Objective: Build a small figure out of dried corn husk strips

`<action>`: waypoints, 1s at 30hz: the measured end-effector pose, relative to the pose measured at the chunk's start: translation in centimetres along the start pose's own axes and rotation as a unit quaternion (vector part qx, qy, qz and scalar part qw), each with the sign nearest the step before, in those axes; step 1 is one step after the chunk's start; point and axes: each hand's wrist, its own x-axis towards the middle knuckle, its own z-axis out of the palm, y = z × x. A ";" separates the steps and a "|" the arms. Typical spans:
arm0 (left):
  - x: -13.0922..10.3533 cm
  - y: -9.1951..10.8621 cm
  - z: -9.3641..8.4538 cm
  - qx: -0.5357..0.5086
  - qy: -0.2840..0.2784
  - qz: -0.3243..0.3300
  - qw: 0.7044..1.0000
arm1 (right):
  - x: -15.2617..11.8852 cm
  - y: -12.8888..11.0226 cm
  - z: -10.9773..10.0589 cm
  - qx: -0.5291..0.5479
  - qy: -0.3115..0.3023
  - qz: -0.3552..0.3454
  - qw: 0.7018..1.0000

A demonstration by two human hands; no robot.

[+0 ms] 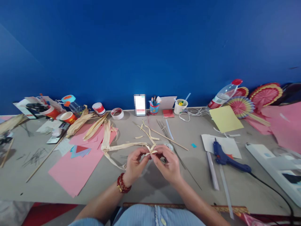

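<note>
Both hands meet over the middle of the table, pinching a small flower-like piece of pale dried corn husk. My left hand has a red bead bracelet at the wrist and holds the piece's left side between thumb and forefinger. From the other side, my right hand grips it with thumb and fingertips. Long husk strips lie to the left, their near end close to my left hand. Just beyond my fingers lie cut husk pieces. Partly hidden behind my right hand is a small round roll.
On the right lie a blue glue gun with a black cord, glue sticks and a white power strip. Pink paper and dried husks spread left. Thin wires and a wooden stick lie beyond my right hand.
</note>
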 end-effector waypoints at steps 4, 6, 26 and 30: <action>-0.1 0.0 0.1 0.004 -0.004 0.004 1.000 | -0.1 0.2 0.1 0.000 -0.001 0.001 1.000; -0.2 0.0 0.1 0.006 -0.009 0.003 1.000 | -0.1 0.2 0.1 -0.001 -0.001 0.003 1.000; -0.2 0.2 -0.1 0.081 -0.005 0.040 0.996 | -0.2 0.2 0.2 -0.015 0.015 -0.027 0.999; -0.4 -0.1 -0.3 0.081 0.000 0.032 0.996 | -0.2 0.2 0.2 -0.018 0.017 -0.031 0.999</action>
